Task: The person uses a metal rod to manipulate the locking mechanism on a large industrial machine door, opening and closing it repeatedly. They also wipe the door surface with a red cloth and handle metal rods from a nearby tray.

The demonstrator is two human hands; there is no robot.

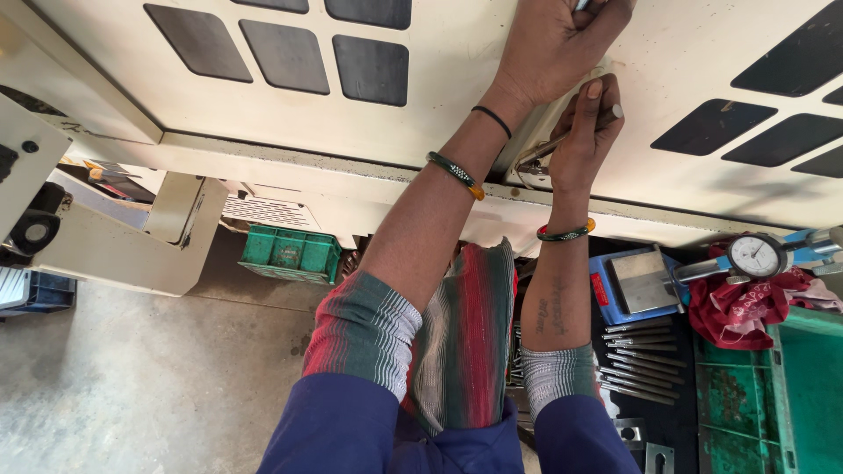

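Metal rod [571, 133] in right hand [587, 140], panel edge [351, 171]

The left hand [562, 39] fingers are cut off by the top edge.

Red label [599, 290] on blue block at right, perhaps a sticker
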